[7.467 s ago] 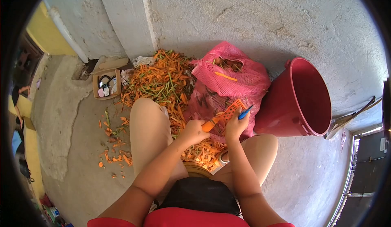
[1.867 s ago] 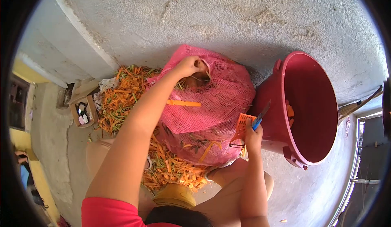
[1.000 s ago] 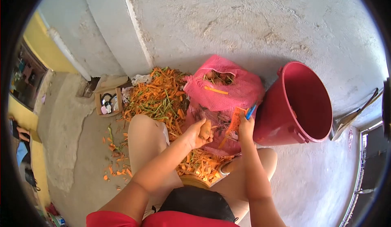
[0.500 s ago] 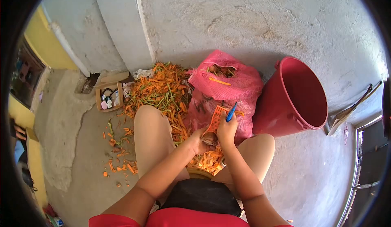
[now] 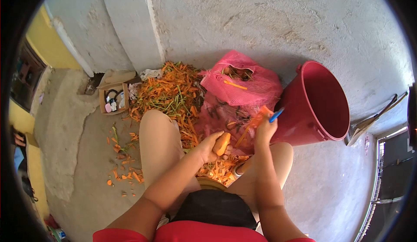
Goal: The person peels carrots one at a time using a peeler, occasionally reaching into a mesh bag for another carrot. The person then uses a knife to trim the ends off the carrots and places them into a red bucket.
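A partly peeled carrot (image 5: pixel 222 144) is gripped in my left hand (image 5: pixel 207 148), its bright orange side facing up. My right hand (image 5: pixel 265 131), off to the right and apart from the carrot, is closed round a tool with a blue end (image 5: pixel 276 115). Beside that end is a motion-blurred orange part (image 5: pixel 262 114), which showed slots or holes earlier. I cannot make out the tool's exact kind. Orange peelings (image 5: pixel 217 171) lie below my hands, between my legs. Just beyond my hands is a pink mesh sack (image 5: pixel 256 85) with roots showing in its opening.
Carrot peelings and green stems form a large pile (image 5: pixel 171 92) left of the sack. A deep red bucket (image 5: pixel 299 107) stands to the right by the wall. A small cardboard box (image 5: pixel 114 98) with odds and ends sits at the left. Loose scraps (image 5: pixel 126 159) dot the floor.
My right hand has swung away from my left, rightward, carrying the tool. The carrot in my left hand now shows a bright orange side, where a darker end showed before.
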`<state>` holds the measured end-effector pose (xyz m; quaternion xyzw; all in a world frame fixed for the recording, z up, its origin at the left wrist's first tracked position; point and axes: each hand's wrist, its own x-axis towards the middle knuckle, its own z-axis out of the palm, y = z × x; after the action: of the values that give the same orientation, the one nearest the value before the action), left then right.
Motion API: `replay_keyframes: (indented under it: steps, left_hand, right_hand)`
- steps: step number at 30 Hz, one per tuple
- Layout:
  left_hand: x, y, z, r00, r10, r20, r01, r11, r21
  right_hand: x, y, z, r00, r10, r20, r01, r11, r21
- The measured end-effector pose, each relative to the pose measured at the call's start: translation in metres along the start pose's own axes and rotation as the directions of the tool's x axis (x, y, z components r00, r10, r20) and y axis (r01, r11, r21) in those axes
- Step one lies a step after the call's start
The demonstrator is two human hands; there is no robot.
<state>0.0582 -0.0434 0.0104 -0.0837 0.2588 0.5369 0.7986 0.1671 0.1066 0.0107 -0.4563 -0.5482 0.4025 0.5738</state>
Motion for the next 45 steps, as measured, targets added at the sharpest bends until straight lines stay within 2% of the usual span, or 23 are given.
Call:
replay_keyframes:
  steps: [2,4,6,7,9,10,12,13,15,17,20,23,26,28,29,32,35,38,40,41,42,43,45]
  left_hand:
    - [0.004,-0.001,0.003,0.994,0.064,-0.087,-0.058,0.996,0.068]
    - [0.005,-0.001,0.006,0.992,0.071,-0.102,-0.071,0.997,0.003]
    - [-0.003,-0.003,0.021,0.988,0.087,-0.125,-0.089,0.996,-0.018]
    - [0.009,-0.005,0.005,0.975,0.102,-0.197,-0.126,0.985,-0.118]
    - [0.016,-0.003,-0.017,0.991,0.056,0.121,-0.034,0.983,-0.182]
    - [0.016,-0.002,-0.022,0.960,0.041,0.278,0.017,0.979,-0.201]
    - [0.013,-0.004,-0.007,0.996,0.033,0.083,-0.033,0.999,-0.002]
    - [0.007,-0.004,0.004,0.999,0.044,-0.017,-0.042,0.994,0.100]
    - [0.000,-0.005,0.008,0.997,-0.035,0.072,0.027,0.994,0.105]
    - [-0.001,-0.008,0.005,0.990,-0.091,0.108,0.076,0.988,0.133]
    - [0.005,-0.006,0.003,0.999,-0.037,0.017,0.037,0.999,0.000]
    - [0.013,-0.004,0.000,0.997,0.003,-0.073,-0.003,1.000,-0.003]
    - [0.016,-0.002,-0.006,0.988,0.010,0.153,-0.007,1.000,-0.020]
    - [0.007,-0.003,0.006,0.998,0.031,-0.055,-0.037,0.991,-0.125]
    - [0.004,-0.004,0.011,0.987,0.035,-0.158,-0.063,0.983,-0.175]
    - [0.004,-0.005,0.014,0.981,0.055,-0.186,-0.083,0.985,-0.149]
    - [0.010,-0.003,0.003,0.997,0.026,-0.073,-0.033,0.995,-0.090]
    - [0.015,-0.002,-0.008,0.998,0.013,0.069,-0.015,0.999,0.034]
    - [-0.002,-0.007,0.006,0.991,-0.069,0.112,0.063,0.997,0.055]
    - [-0.008,-0.007,0.011,0.986,-0.109,0.128,0.101,0.992,0.070]
    - [-0.008,-0.006,0.012,0.997,-0.049,0.056,0.045,0.996,0.079]
    - [-0.006,-0.005,0.014,1.000,0.013,-0.014,-0.012,0.996,0.089]
    - [0.004,-0.002,0.006,0.987,0.052,-0.155,-0.036,0.994,0.104]
  right_hand:
    - [-0.027,-0.024,0.009,0.957,0.247,0.154,-0.256,0.966,0.046]
    - [-0.048,-0.033,0.019,0.949,0.201,0.242,-0.216,0.976,0.036]
    - [-0.063,-0.042,0.025,0.964,0.003,0.267,0.008,0.999,-0.041]
    - [-0.063,-0.049,0.024,0.955,0.044,0.293,-0.013,0.994,-0.108]
    - [-0.062,-0.060,0.021,0.933,0.127,0.337,-0.046,0.970,-0.239]
    - [-0.062,-0.058,0.021,0.937,0.125,0.327,-0.044,0.969,-0.245]
    - [-0.060,-0.048,0.021,0.944,0.119,0.307,-0.038,0.966,-0.257]
    - [-0.052,-0.036,0.021,0.973,0.081,0.217,-0.020,0.963,-0.267]
    - [-0.018,0.000,0.019,0.999,-0.001,0.034,0.011,0.956,-0.293]
    - [0.013,0.025,0.004,0.992,0.097,-0.079,-0.119,0.926,-0.359]
    - [0.017,0.032,0.000,0.989,0.143,-0.026,-0.143,0.990,-0.014]
    - [-0.020,-0.021,0.007,0.960,0.242,0.139,-0.242,0.970,-0.020]
    - [-0.052,-0.031,0.017,0.934,0.233,0.271,-0.253,0.967,0.039]
    - [-0.064,-0.037,0.019,0.942,0.127,0.312,-0.115,0.992,-0.055]
    - [-0.067,-0.039,0.020,0.944,0.117,0.310,-0.105,0.993,-0.054]
    - [-0.066,-0.050,0.019,0.941,0.107,0.321,-0.070,0.990,-0.125]
    - [-0.063,-0.052,0.018,0.927,0.189,0.324,-0.105,0.960,-0.260]
    - [-0.040,0.004,0.018,0.982,-0.039,0.183,0.083,0.968,-0.239]
    - [0.005,0.064,0.009,0.999,-0.052,-0.016,0.051,0.998,-0.046]
    - [0.019,0.062,-0.002,0.988,0.152,-0.033,-0.150,0.986,0.067]
    - [0.028,0.055,-0.008,0.936,0.350,-0.024,-0.340,0.923,0.181]
    - [0.030,0.047,-0.009,0.949,0.307,-0.069,-0.303,0.951,0.070]
    - [0.019,0.029,-0.006,0.964,0.265,0.012,-0.265,0.959,0.102]
